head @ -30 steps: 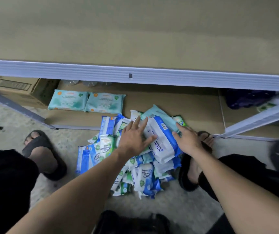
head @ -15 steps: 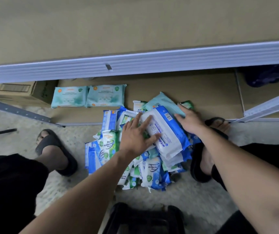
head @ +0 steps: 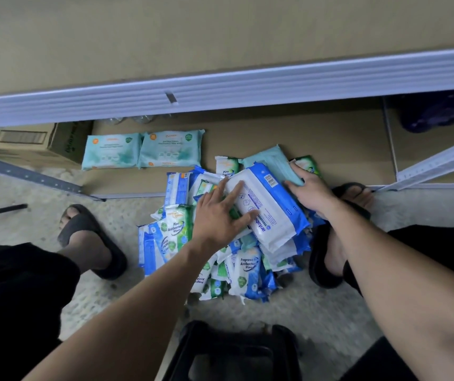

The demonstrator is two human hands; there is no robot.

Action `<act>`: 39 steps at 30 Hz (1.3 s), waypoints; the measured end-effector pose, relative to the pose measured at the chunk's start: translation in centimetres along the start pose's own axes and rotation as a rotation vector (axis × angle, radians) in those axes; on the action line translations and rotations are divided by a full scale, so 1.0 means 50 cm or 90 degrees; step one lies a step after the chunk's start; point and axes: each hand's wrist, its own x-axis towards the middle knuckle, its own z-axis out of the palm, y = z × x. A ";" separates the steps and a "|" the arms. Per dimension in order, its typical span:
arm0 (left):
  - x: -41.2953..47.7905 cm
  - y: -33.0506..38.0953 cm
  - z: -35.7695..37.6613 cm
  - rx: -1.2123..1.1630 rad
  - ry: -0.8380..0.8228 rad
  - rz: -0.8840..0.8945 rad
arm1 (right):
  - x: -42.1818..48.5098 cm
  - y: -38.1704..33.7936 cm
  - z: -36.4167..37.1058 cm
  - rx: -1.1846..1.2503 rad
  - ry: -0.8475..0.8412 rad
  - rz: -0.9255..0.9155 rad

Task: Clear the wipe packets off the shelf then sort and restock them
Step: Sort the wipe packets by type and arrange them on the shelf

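Head: L hand (head: pixel 220 213) flat on blue-white pkt (head: pixel 271 206) (glossy); R hand (head: pixel 309 189) grips teal pkt (head: pixel 270 158).

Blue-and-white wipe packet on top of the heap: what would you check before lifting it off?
1. Blue-and-white wipe packet lies on top of the pile, no packet over it: ok.
2. Left hand on it: ok, fingers flat on its face.
3. Right hand grip: cannot tell; it sits at the packet's right edge, fingers over a teal packet.
4. Bare room on the bottom shelf beside the two shelved teal packets: ok.
5. Pile steady once it lifts: cannot tell.
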 end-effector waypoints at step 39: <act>-0.024 -0.066 0.015 0.024 0.054 -0.068 | -0.159 -0.063 -0.025 0.007 0.239 -0.069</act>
